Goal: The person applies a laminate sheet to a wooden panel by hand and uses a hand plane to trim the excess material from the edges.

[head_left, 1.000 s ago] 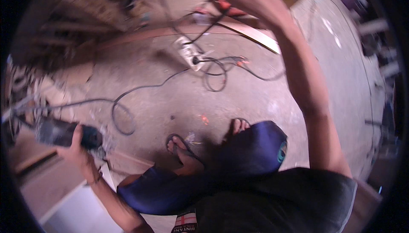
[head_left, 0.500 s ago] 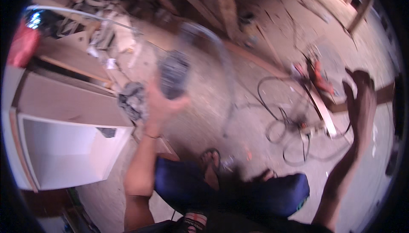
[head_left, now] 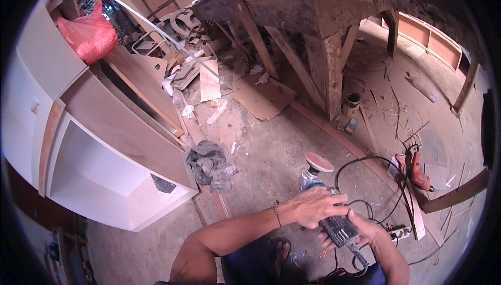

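An angle grinder [head_left: 342, 231] with a pinkish-red round disc [head_left: 319, 162] is held in front of me, over the floor. Its disc end points away and its dark body slants back toward me on the right. My left hand [head_left: 313, 207] is closed over the middle of the tool, just behind the metal head. My right hand [head_left: 369, 227] grips the rear of the body from the right side, its fingers partly hidden beneath. A black cord [head_left: 360, 270] trails from the tool's back end by my legs.
A white open cabinet [head_left: 99, 170] lies at left, with a red plastic bag [head_left: 88, 37] behind. Crumpled dark plastic [head_left: 209, 165] sits beside it. A wooden workbench [head_left: 334, 76] stands ahead. At right are an orange drill [head_left: 419, 173], looped cables and a power strip [head_left: 399, 233].
The grinder in my left hand has come lower and to the right. My right hand, formerly empty and off to the right, has come in and grips the tool's rear. The view has shifted.
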The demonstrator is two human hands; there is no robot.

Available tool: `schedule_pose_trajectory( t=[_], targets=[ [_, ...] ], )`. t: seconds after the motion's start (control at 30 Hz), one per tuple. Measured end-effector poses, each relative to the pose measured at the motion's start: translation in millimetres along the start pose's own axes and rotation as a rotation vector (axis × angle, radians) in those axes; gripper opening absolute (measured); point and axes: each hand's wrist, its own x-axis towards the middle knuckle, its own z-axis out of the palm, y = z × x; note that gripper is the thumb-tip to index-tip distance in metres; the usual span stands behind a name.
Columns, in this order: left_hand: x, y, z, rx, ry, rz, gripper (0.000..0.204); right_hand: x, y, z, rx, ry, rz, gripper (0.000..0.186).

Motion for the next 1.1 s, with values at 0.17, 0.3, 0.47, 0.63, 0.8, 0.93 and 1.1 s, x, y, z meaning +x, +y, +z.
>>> schedule_pose_trajectory(
  t=[0.17,0.3,0.47,0.63,0.8,0.93,1.1],
  targets=[
    [0,8,4,0.122,-0.043,0.035,0.06,1,8,9,0.098,-0.01,-0.025,0.081],
    [9,-8,18,0.15,-0.049,0.058,0.057,-2,7,7,0.14,0.15,-0.056,0.066],
    [16,-25,52,0.2,-0.077,0.077,0.057,3,2,15,0.108,0.387,-0.075,0.059],
    [18,-29,69,0.135,-0.231,-0.02,0.059,16,17,-3,-0.207,0.636,-0.02,0.057],
    [23,-30,86,0.239,0.124,-0.085,0.082,-7,40,-53,-0.524,0.865,-0.002,0.051],
    [30,-5,17,0.059,-0.008,-0.337,0.086,-58,88,-101,-0.82,1.201,-0.149,0.067],
    [-2,-35,40,0.155,-0.209,-0.498,0.094,-110,154,-151,-0.897,1.47,-0.184,0.065]
  ],
)
